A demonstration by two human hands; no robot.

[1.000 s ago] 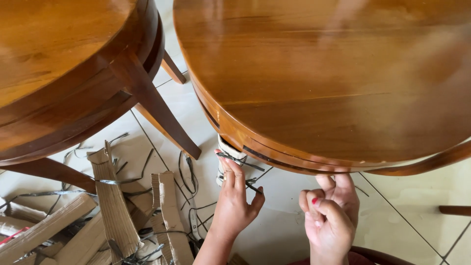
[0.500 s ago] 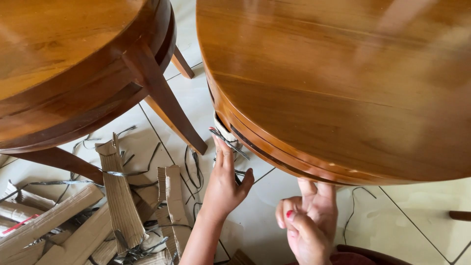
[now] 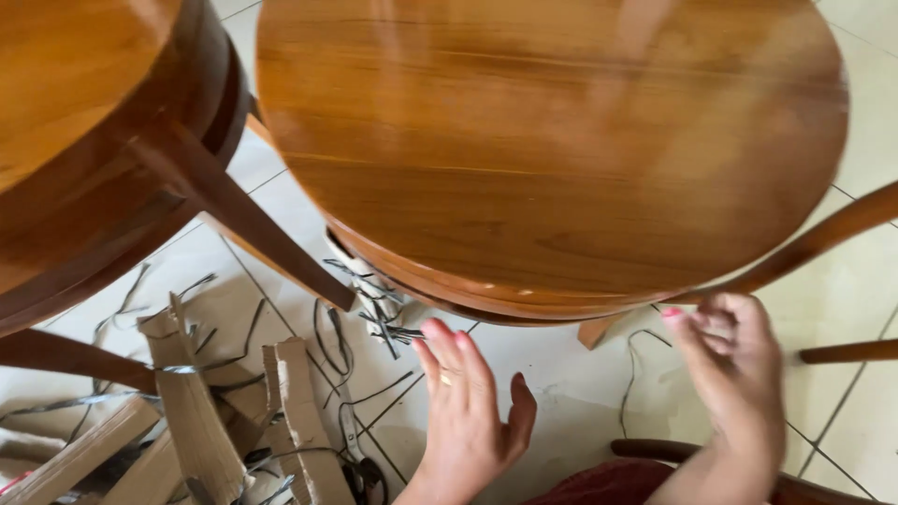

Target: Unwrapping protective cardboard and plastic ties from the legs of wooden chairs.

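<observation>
A round varnished wooden table [image 3: 552, 150] fills the upper middle of the head view. My left hand [image 3: 468, 411] is below its near rim, palm down, fingers together and pointing up toward the rim, holding nothing. My right hand [image 3: 734, 374] is at the lower right, blurred, fingers loosely curled and close to a slanted wooden leg [image 3: 795, 252] beneath the rim; nothing is in it. A tangle of black plastic straps [image 3: 374, 313] lies on the floor just beyond my left fingertips.
A second round wooden table [image 3: 84, 140] with a slanted leg [image 3: 234, 215] stands at the left. Torn cardboard pieces [image 3: 201, 411] and more black straps litter the pale tiled floor [image 3: 879, 84]. Black-handled scissors [image 3: 360, 468] lie near my left wrist.
The table in front now shows further left and higher, with its right edge in view. My left hand has dropped below the rim. My right hand has moved right and up toward the leg.
</observation>
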